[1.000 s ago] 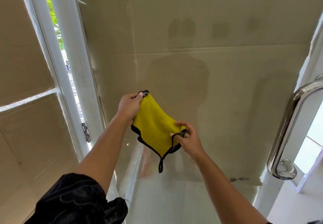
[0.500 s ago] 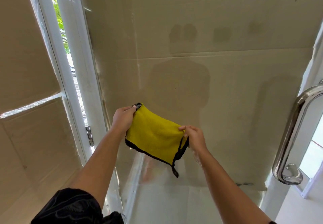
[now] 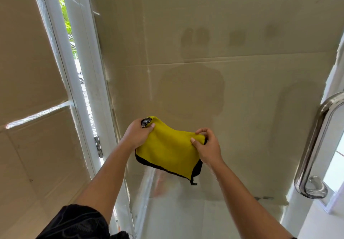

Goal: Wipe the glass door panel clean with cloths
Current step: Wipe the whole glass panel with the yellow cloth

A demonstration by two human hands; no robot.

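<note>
Holding the yellow cloth [image 3: 167,151] stretched before the glass door panel [image 3: 214,89], left hand [image 3: 136,135] and right hand [image 3: 208,148] each pinch an upper corner. Cloth appears clear of the glass; smudges remain, wiping seemingly outstanding.

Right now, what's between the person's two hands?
The yellow cloth spans the gap, the left hand gripping one top corner and the right hand pinching the other. The head view shows it, in front of the glass door panel.
</note>
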